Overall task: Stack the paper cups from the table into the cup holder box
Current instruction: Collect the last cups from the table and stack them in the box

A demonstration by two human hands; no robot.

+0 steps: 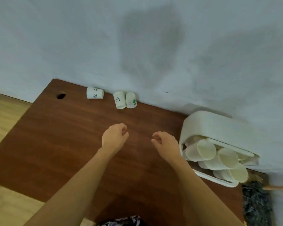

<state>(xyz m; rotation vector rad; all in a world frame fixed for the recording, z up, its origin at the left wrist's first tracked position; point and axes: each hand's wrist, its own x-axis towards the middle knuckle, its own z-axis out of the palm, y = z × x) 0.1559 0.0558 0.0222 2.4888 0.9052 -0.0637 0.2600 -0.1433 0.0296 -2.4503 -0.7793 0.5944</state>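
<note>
Hands are hovering over the middle of the dark reddish-brown wooden table (72,144), both empty: the left hand (115,136) and the right hand (166,142) are each loosely curled, fingers bent inward but gripping nothing, and the two are sitting apart from one another. Three small white paper cups are lying on their sides along the far edge, near the pale wall (72,38): a panda-printed paper cup (94,93) by itself to the left, a second panda-printed cup (119,100) touching a cup with a green mark (130,100) just beside it. At the right, a white plastic cup holder box (207,126) is resting on the table, already holding several pale stacked cups (216,155).
</note>
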